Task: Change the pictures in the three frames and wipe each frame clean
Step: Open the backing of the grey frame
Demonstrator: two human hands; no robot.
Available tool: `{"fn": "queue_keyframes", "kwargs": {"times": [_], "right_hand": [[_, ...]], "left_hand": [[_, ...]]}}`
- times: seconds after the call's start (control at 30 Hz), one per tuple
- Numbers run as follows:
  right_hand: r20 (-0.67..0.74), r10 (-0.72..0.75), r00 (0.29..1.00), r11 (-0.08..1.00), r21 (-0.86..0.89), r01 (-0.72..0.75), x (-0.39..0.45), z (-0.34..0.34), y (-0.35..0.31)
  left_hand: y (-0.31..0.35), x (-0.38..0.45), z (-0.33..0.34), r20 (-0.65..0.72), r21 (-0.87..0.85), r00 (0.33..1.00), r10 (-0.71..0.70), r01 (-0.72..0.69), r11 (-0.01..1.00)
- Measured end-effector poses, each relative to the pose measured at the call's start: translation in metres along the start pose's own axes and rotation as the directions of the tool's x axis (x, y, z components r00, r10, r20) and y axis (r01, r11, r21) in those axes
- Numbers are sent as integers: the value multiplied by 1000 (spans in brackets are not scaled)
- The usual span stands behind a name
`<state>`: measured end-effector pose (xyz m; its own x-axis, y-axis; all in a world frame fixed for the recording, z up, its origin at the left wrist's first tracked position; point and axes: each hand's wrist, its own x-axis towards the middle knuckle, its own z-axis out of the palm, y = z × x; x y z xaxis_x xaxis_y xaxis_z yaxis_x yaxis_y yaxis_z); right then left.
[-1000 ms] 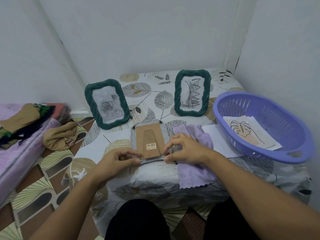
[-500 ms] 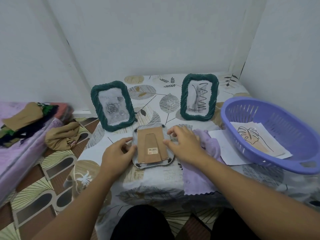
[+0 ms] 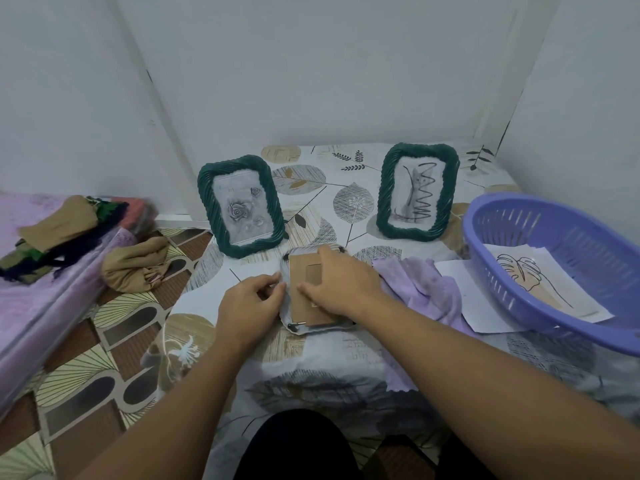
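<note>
Frame [image 3: 313, 292] lying face-down on desk [image 3: 346, 344]; left hand [image 3: 247, 303] pinching its left edge w/ curled fingers; right hand [image 3: 341, 285] pressing flat, fingers straight, on cardboard back.

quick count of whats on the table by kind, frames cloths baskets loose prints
Picture frames: 3, namely the rose frame, the squiggle frame and the face-down frame under the left hand and right hand
Cloths: 1, the purple cloth
Baskets: 1, the purple basket
Loose prints seen: 2, the leaf print and the white sheet
Total: 7
</note>
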<state>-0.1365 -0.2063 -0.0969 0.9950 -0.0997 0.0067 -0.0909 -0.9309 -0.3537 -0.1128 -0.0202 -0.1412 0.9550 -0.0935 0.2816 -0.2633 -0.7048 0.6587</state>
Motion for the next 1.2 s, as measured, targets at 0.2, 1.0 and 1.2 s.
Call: {"fn": "queue_keyframes", "kwargs": {"times": [0.2, 1.0, 1.2], "right_hand": [[21, 86, 996, 996, 29, -86, 3, -1, -7], [-70, 83, 994, 970, 236, -65, -8, -10, 2], [-86, 80, 993, 969, 239, -58, -8, -8, 0]], "left_hand": [[0, 0, 0, 0, -11, 1000, 1, -1, 1000], [10, 5, -14, 112, -260, 990, -83, 110, 959], [30, 21, -15, 231, -221, 968, -96, 149, 964]]}}
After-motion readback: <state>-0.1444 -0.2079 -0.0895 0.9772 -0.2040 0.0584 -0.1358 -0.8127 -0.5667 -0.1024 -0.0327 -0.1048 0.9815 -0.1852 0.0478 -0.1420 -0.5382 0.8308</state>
